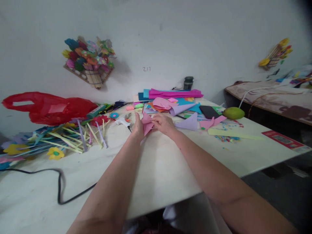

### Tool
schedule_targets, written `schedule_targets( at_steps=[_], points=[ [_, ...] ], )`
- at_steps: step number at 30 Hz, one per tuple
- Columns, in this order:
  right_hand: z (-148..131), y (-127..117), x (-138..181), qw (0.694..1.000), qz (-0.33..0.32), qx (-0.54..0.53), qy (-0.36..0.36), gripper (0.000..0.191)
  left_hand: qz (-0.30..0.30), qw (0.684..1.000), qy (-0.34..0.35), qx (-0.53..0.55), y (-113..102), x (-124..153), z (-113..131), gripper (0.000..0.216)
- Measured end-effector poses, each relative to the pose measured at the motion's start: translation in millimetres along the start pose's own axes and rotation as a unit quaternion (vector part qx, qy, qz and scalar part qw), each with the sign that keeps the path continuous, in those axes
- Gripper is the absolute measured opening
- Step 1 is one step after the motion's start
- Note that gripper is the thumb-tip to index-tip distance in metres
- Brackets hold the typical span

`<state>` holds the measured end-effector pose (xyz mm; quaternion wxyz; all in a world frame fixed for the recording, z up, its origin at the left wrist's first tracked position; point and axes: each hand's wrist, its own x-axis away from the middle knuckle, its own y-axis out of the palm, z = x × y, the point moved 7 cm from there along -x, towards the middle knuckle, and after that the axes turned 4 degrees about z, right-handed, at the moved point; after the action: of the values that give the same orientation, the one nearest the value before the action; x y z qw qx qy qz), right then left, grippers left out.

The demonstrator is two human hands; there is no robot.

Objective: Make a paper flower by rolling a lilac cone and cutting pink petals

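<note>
A folded sheet of pink paper is held between my two hands, just above the middle of the table. My left hand grips its left side, thumb pointing up. On the other side, the fingers of my right hand pinch the paper's right edge. Left of my hands lies a white glue gun. Lilac paper pieces rest to the right of my right hand, and cut pink paper lies behind it.
Paper flowers and strips crowd the left side, by a red plastic bag. A black cable crosses the front left. Stacked coloured sheets, a phone, a green mango and paper scraps lie at the back and right.
</note>
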<state>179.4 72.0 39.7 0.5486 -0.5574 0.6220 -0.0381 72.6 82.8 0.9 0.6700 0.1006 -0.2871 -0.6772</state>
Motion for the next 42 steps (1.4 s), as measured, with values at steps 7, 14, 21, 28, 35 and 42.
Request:
schedule_targets(
  at_steps=[7,14,21,28,35,42],
  points=[
    [37.6,-3.0,-0.1,0.931,0.073,-0.239,0.268,0.015,-0.042,0.998,-0.008,-0.037,2.7,1.8,-5.0,0.049],
    [45.2,-5.5,7.2,0.851,0.120,-0.366,0.358,0.019,-0.115,0.982,-0.010,-0.149,4.7,-0.4,-13.9,0.046],
    [44.2,2.2,10.1,0.782,0.118,-0.457,0.406,0.020,-0.135,0.976,-0.004,-0.170,4.3,-1.6,-12.2,0.041],
    [39.9,1.3,10.4,0.747,0.107,-0.520,0.400,0.006,-0.042,0.988,0.042,-0.141,-0.5,-1.1,-4.1,0.017],
    [40.8,4.0,7.4,0.783,0.069,-0.500,0.364,0.019,-0.043,0.986,0.038,-0.158,-1.4,-1.5,-2.7,0.024],
    [43.5,3.1,8.7,0.795,0.099,-0.463,0.380,0.025,-0.069,0.984,0.055,-0.151,-1.3,-6.5,-2.7,0.040]
  ],
)
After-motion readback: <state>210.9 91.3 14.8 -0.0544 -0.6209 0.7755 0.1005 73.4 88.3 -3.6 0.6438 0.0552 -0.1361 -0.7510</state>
